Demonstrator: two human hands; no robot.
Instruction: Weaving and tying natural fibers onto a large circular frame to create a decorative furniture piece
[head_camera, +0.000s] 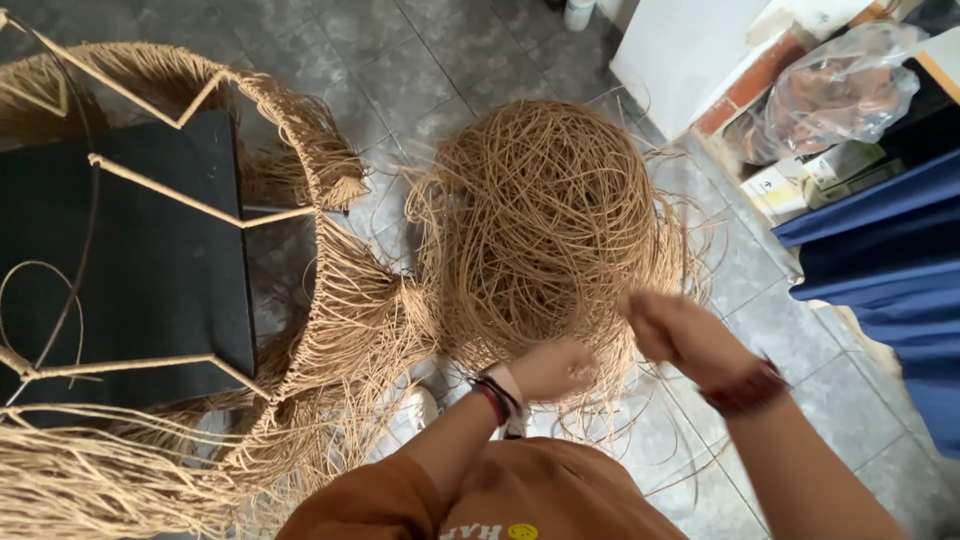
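Looking down from the head view, my left hand (552, 368) is curled closed among strands at the lower edge of the tangled cord bundle (545, 225), mid-frame on the tiled floor (420, 60). My right hand (675, 335) is blurred; I cannot tell its grip. I judge slow single-strand pulls avoid knots beside the woven chair frame (300, 210).

The tangled cord bundle (545, 225) lies on the tiled floor (420, 60). Left of it stands the wrapped chair frame (215, 215); right of it, the cluttered shelf (800, 180) and cloth (890, 250). Both hands, left hand (552, 368) and right hand (680, 335), meet the bundle's near edge.
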